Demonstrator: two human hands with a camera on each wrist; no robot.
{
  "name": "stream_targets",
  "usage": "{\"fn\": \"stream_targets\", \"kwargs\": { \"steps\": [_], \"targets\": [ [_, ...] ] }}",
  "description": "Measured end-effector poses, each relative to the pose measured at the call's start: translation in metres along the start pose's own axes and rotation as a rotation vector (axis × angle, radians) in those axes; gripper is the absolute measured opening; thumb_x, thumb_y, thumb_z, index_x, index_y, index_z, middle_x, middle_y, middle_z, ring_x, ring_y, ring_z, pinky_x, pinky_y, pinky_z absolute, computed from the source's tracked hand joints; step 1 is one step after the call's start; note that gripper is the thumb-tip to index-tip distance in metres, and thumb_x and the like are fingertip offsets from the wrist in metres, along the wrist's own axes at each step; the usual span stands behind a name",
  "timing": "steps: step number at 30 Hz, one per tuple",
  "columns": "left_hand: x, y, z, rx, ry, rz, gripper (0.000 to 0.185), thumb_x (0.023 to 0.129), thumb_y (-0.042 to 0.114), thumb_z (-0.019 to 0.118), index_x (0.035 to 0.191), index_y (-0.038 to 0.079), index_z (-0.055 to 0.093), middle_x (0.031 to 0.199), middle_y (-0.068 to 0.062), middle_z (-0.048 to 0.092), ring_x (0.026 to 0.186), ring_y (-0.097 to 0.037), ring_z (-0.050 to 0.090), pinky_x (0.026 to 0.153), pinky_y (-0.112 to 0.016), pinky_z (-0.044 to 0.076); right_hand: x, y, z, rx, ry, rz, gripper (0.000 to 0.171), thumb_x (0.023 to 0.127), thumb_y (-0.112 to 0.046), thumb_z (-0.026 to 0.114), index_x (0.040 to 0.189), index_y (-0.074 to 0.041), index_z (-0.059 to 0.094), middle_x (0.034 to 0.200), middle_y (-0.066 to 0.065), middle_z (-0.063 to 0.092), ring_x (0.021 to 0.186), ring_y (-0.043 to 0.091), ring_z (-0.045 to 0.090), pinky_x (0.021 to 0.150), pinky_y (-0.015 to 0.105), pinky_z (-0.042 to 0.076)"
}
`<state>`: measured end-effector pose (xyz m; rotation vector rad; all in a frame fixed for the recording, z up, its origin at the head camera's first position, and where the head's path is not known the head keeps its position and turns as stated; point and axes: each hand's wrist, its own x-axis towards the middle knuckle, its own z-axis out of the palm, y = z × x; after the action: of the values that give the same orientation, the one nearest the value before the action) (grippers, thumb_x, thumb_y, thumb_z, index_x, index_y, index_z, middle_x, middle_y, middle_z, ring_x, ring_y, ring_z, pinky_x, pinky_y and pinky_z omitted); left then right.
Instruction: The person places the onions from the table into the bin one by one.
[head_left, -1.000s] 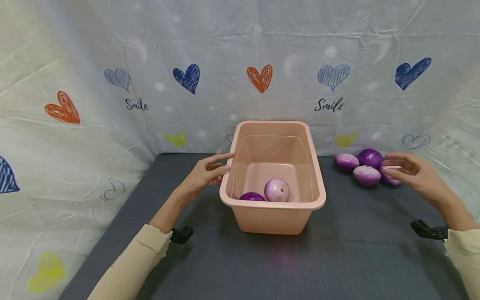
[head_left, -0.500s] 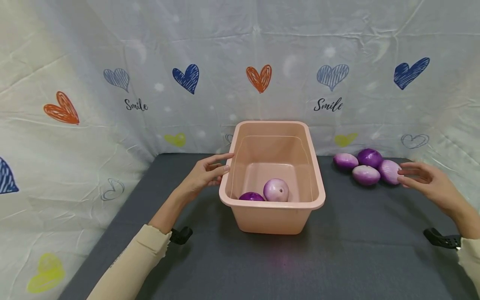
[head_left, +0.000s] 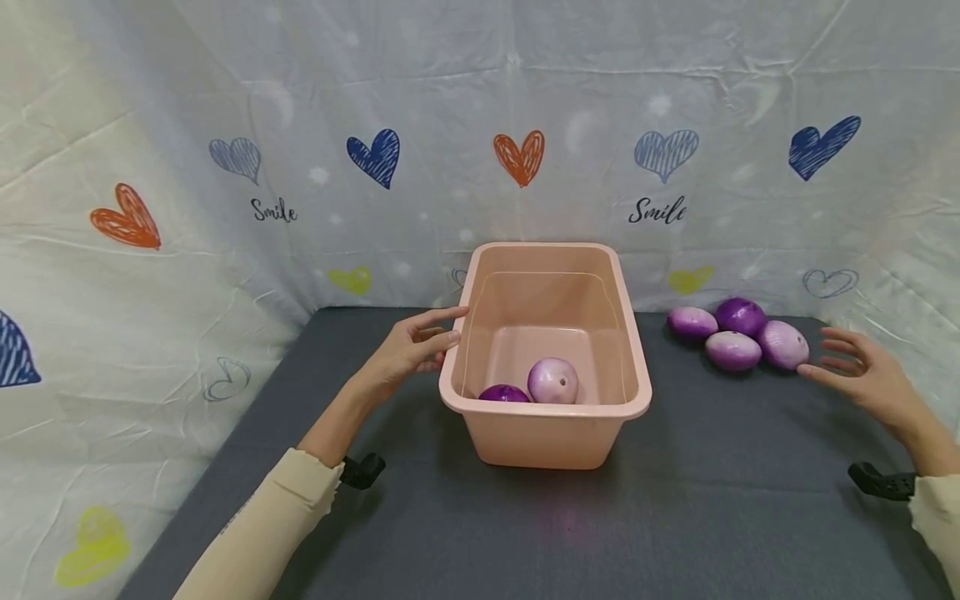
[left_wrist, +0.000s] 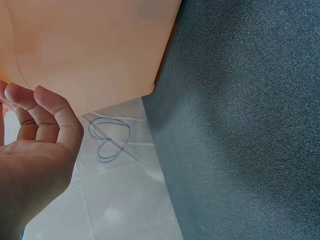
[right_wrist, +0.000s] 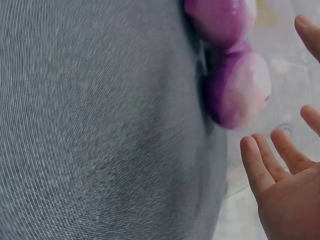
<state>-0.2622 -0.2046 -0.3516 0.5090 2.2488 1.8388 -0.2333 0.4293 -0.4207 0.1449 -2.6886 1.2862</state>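
A pink plastic tub (head_left: pixel 480 279) stands on the grey mat (head_left: pixel 712 483). Inside it lie a dark purple onion (head_left: pixel 503 393) and a pale purple onion (head_left: pixel 553 380). My left hand (head_left: pixel 411 348) rests with straight fingers against the tub's left rim; the left wrist view shows that hand (left_wrist: pixel 35 150) by the tub wall (left_wrist: pixel 90 45). Several purple onions (head_left: pixel 733 350) lie in a cluster to the right. My right hand (head_left: pixel 862 379) hovers open just right of the nearest onion (head_left: pixel 783 344), holding nothing. In the right wrist view its fingers (right_wrist: pixel 280 165) spread beside that onion (right_wrist: pixel 240 90).
A white cloth printed with hearts and "Smile" (head_left: pixel 657 210) walls in the back and both sides. The mat's front edge runs out of view. A black strap (head_left: pixel 877 481) sits at my right wrist, another (head_left: pixel 363 469) at my left.
My right hand has drawn back to the right, away from the onion cluster, and now holds nothing. The left hand, tub and onions have stayed put.
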Motion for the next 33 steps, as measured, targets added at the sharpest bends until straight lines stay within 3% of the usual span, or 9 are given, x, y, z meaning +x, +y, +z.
{"fn": "stream_targets", "kwargs": {
  "steps": [2,5,8,10,12,15,18,28,33],
  "targets": [
    [0.0,0.0,0.0,0.002,0.001,-0.002,0.051,0.1,0.026,0.07,0.149,0.019,0.056,0.089,-0.013,0.06,0.076,-0.024,0.054,0.07,-0.034,0.052,0.002,0.003,0.001,-0.005,-0.011,0.018,0.091,0.098,-0.024,0.073,0.162,0.0,0.013,0.153,0.04,0.021,0.128,0.06,0.037,0.073,0.01,0.043],
    [0.0,0.001,0.0,-0.002,-0.001,-0.006,0.052,0.1,0.027,0.069,0.149,0.019,0.056,0.09,-0.013,0.06,0.077,-0.026,0.053,0.07,-0.034,0.052,0.007,0.008,0.002,0.009,-0.029,0.049,0.096,0.097,-0.026,0.074,0.162,0.001,0.008,0.157,0.039,0.012,0.13,0.065,0.03,0.096,0.039,0.049],
    [0.0,0.001,0.0,-0.006,-0.006,-0.009,0.052,0.1,0.028,0.069,0.149,0.019,0.055,0.09,-0.013,0.059,0.078,-0.029,0.052,0.07,-0.034,0.052,0.011,0.012,0.004,0.032,-0.038,0.072,0.099,0.097,-0.027,0.074,0.161,0.002,0.005,0.159,0.037,0.006,0.132,0.066,0.024,0.097,0.072,0.031],
    [-0.001,0.002,0.0,-0.01,-0.008,-0.01,0.052,0.1,0.028,0.069,0.149,0.02,0.055,0.091,-0.013,0.059,0.078,-0.029,0.052,0.07,-0.033,0.051,0.014,0.014,0.005,0.049,-0.041,0.075,0.099,0.097,-0.027,0.074,0.161,0.002,0.005,0.16,0.037,0.004,0.133,0.067,0.021,0.097,0.076,0.026],
    [-0.001,0.002,0.001,-0.008,-0.009,-0.008,0.052,0.1,0.029,0.069,0.15,0.02,0.055,0.091,-0.013,0.059,0.078,-0.029,0.052,0.07,-0.033,0.051,0.017,0.016,0.005,0.048,-0.044,0.073,0.099,0.096,-0.027,0.075,0.162,0.001,0.006,0.16,0.036,0.005,0.134,0.066,0.022,0.098,0.075,0.026],
    [-0.002,0.003,0.001,-0.006,-0.01,-0.007,0.052,0.1,0.029,0.069,0.15,0.02,0.055,0.092,-0.013,0.06,0.078,-0.027,0.052,0.071,-0.033,0.051,0.02,0.019,0.002,0.041,-0.07,0.061,0.095,0.096,-0.025,0.075,0.163,-0.002,0.01,0.159,0.037,0.01,0.134,0.064,0.025,0.104,0.042,0.042],
    [-0.001,0.002,0.001,-0.002,-0.011,-0.006,0.052,0.1,0.029,0.069,0.15,0.02,0.054,0.092,-0.013,0.06,0.076,-0.021,0.053,0.071,-0.033,0.052,0.023,0.02,-0.001,0.03,-0.103,0.06,0.093,0.097,-0.025,0.074,0.163,-0.004,0.013,0.157,0.038,0.015,0.134,0.063,0.027,0.081,0.011,0.042],
    [-0.001,0.002,0.001,-0.009,-0.007,-0.009,0.051,0.101,0.027,0.068,0.15,0.02,0.055,0.091,-0.013,0.061,0.074,-0.016,0.054,0.072,-0.035,0.053,0.035,0.023,-0.001,0.009,-0.125,0.05,0.088,0.097,-0.024,0.074,0.161,-0.002,0.019,0.156,0.036,0.022,0.133,0.058,0.032,0.072,0.007,0.037],
    [-0.001,0.001,0.001,-0.009,-0.006,-0.009,0.051,0.101,0.027,0.068,0.15,0.019,0.055,0.089,-0.012,0.06,0.073,-0.016,0.054,0.071,-0.035,0.052,0.04,0.026,0.003,0.004,-0.085,-0.016,0.074,0.094,-0.019,0.077,0.154,-0.002,0.037,0.142,0.016,0.043,0.11,0.007,0.054,0.074,0.008,0.041]
  ]
}}
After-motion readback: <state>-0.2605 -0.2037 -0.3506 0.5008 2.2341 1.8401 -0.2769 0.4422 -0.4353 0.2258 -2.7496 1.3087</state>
